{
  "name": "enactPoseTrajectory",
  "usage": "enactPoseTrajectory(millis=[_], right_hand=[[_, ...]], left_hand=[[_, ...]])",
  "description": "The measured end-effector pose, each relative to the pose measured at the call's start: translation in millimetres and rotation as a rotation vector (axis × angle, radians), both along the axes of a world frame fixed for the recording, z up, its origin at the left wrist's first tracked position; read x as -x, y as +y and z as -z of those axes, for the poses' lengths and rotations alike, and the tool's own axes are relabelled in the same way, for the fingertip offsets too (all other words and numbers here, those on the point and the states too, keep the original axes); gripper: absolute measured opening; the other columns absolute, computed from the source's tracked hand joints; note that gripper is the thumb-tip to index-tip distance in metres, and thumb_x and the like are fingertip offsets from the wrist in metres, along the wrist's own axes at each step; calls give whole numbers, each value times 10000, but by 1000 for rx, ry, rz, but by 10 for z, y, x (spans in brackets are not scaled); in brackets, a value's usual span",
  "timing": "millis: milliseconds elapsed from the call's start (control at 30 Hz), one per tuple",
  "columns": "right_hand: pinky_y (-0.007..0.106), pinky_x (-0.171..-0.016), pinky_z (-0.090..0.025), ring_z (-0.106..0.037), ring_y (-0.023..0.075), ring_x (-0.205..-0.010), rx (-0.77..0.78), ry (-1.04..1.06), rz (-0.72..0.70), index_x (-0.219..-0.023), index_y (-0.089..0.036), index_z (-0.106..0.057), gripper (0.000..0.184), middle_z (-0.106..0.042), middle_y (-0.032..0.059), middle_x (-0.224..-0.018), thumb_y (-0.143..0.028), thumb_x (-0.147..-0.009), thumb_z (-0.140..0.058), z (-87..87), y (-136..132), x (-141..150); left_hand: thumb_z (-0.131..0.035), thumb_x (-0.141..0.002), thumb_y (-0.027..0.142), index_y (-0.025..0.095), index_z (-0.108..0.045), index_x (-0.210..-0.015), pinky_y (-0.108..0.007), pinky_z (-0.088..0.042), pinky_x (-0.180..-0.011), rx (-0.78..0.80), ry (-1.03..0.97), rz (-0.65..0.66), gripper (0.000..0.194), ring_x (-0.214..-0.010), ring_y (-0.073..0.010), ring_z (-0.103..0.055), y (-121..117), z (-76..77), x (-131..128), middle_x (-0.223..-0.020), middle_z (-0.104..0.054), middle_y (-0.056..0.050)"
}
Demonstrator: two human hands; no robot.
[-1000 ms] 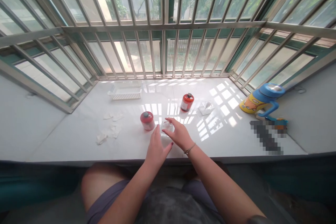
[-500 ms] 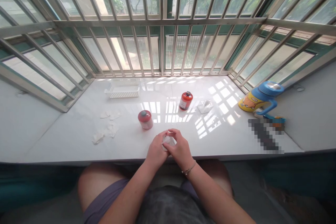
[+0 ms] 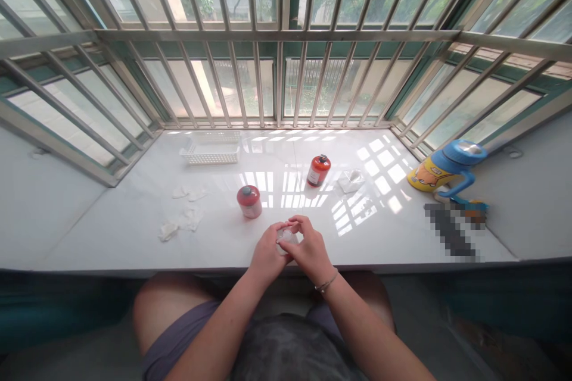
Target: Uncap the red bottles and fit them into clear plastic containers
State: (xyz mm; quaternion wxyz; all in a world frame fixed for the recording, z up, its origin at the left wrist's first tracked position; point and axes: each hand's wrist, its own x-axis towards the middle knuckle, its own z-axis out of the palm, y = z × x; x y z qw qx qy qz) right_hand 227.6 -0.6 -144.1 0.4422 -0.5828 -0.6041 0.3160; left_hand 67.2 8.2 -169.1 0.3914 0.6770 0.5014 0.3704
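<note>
Both my hands meet over a small clear container (image 3: 286, 236) near the front edge of the white sill (image 3: 384, 232). My left hand (image 3: 267, 253) wraps its side from the left. My right hand (image 3: 309, 248) curls over its top, fingers closed on it. Most of the container is hidden by my fingers. A short red jar (image 3: 249, 201) stands just beyond my left hand. A taller red bottle with a black cap (image 3: 318, 171) stands farther back to the right.
Crumpled white tissues (image 3: 183, 218) lie at the left. A white slotted tray (image 3: 211, 150) sits at the back left. A small clear packet (image 3: 350, 180) lies beside the bottle. A blue and yellow jug (image 3: 444, 168) stands at the right. Window bars (image 3: 277, 41) enclose the sill.
A second ago the container stood farther out on the sill with my hands reaching around it. Both hands drew it back toward the front edge and closed tightly over it.
</note>
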Motion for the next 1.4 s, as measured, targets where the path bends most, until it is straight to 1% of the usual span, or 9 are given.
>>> enactPoseTrajectory(millis=[167,300,500,633,833,1000,1167,1300,1400], right_hand=[[466,-1020,-584,-763,287,-1140,50,88,-101,-1273,-299,-557,584,-792,16,-1084,-320,-788,-882,-23,7,-61],[496,-1119,-555,-727,284,-1253,55,126,-187,-1314,-295,-578,580,-781,50,-1224,-347,-821,-880,66,6,-217],[585,-1087,-577,-717,291,-1176,-60,89,239,-1287,-249,-564,386,-729,122,-1226,-467,-994,-690,288,6,-659],[587,-1050,-595,-719,295,-1130,-46,57,259,-1291,-240,-575,377,-732,127,-1183,-460,-1000,-673,273,-70,-808],[538,-1046,-603,-716,280,-1169,-35,32,125,-1324,-257,-575,340,-726,115,-1242,-354,-1002,-624,255,-215,-596],[520,-1042,-605,-709,276,-1181,-36,37,51,-1334,-254,-571,350,-718,117,-1252,-273,-984,-587,258,-247,-416],[511,-1058,-595,-698,267,-1199,-43,39,8,-1334,-253,-576,375,-711,106,-1260,-214,-962,-552,213,-269,-329],[507,-1061,-591,-692,264,-1203,-46,47,-4,-1342,-257,-575,420,-705,99,-1263,-181,-930,-546,215,-291,-298],[516,-1069,-587,-689,268,-1205,-45,52,-2,-1352,-256,-569,455,-700,100,-1265,-161,-908,-545,239,-301,-290]], left_hand=[[-912,-741,244,286,-577,-1371,-487,-565,-1110,16,0,50,715,-1286,-308,-699,30,-36,49,-1403,-698,-69],[-939,-725,252,279,-594,-1364,-481,-579,-1092,20,45,88,727,-1249,-309,-710,54,-59,87,-1351,-711,-68],[-971,-732,319,277,-651,-1301,-544,-526,-1185,-95,28,158,654,-1294,-317,-690,76,-39,104,-1340,-721,-72],[-981,-722,302,263,-651,-1249,-545,-557,-1143,-76,22,126,622,-1279,-331,-709,64,-21,98,-1326,-734,-86],[-992,-722,296,274,-579,-1348,-531,-497,-1205,-44,12,91,750,-1377,-315,-657,33,-35,88,-1422,-700,-87],[-976,-743,295,271,-584,-1283,-521,-518,-1177,-33,-7,96,668,-1348,-310,-674,32,-1,84,-1408,-706,-86],[-982,-738,315,287,-549,-1379,-538,-471,-1228,-55,2,99,774,-1413,-320,-633,40,42,96,-1452,-681,-93],[-975,-741,312,263,-577,-1222,-515,-534,-1151,-41,-9,91,626,-1350,-310,-671,31,47,90,-1403,-709,-87],[-977,-739,287,261,-551,-1228,-510,-525,-1163,-55,-41,63,649,-1366,-302,-662,22,40,82,-1420,-703,-96]])
